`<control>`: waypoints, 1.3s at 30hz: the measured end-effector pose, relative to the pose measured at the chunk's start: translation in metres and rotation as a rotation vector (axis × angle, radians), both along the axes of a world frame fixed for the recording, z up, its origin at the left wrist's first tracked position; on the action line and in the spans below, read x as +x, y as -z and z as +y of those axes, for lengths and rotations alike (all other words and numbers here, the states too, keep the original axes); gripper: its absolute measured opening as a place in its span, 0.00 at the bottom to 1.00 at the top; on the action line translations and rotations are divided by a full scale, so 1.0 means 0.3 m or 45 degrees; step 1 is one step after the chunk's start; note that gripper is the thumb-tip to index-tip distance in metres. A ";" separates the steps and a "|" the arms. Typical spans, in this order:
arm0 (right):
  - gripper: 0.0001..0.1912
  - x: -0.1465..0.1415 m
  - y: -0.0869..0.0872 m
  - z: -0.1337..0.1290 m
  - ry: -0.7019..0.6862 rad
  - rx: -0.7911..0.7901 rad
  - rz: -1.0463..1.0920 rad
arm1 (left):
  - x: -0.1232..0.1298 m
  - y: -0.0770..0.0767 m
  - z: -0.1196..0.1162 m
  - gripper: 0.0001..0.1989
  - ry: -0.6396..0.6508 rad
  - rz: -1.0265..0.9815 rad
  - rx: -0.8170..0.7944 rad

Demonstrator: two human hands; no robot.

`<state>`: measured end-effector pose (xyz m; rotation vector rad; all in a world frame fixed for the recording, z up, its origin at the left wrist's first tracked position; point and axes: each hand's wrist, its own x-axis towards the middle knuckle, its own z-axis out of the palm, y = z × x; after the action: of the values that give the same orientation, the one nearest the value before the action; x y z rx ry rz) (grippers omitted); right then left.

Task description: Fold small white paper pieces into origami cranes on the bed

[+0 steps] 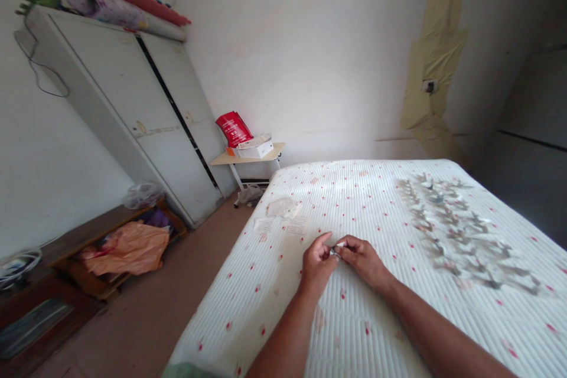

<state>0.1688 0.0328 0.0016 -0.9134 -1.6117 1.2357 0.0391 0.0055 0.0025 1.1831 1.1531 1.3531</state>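
Note:
Over the middle of the bed, my left hand and my right hand meet at a small folded piece of paper. The thumb and fingers of both hands pinch it, and much of it is hidden by the fingertips. My left index finger sticks out away from it. Beyond my left hand lie several printed paper pieces, flat on the bedspread. To the right of my hands stand rows of small folded paper figures, blurred and whitish grey.
A white quilted bedspread with red dots covers the bed. A small table with a red bag and a white box stands behind its far left corner. At left are a grey cabinet and a low wooden bench.

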 end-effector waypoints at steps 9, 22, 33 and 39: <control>0.09 0.000 0.019 0.000 0.041 0.000 -0.041 | -0.011 -0.010 0.001 0.26 -0.022 -0.084 -0.057; 0.10 0.004 0.004 -0.005 -0.028 0.033 -0.045 | -0.010 -0.001 0.006 0.18 -0.010 -0.132 -0.080; 0.11 -0.002 -0.013 -0.010 0.092 0.234 -0.203 | -0.003 0.007 0.002 0.19 -0.041 0.016 0.032; 0.13 -0.013 -0.008 -0.004 0.045 0.003 0.011 | -0.001 -0.017 -0.011 0.24 -0.027 0.020 0.041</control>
<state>0.1651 0.0315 0.0041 -0.9306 -1.5834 1.2118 0.0389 0.0021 0.0077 1.2095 1.1620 1.3854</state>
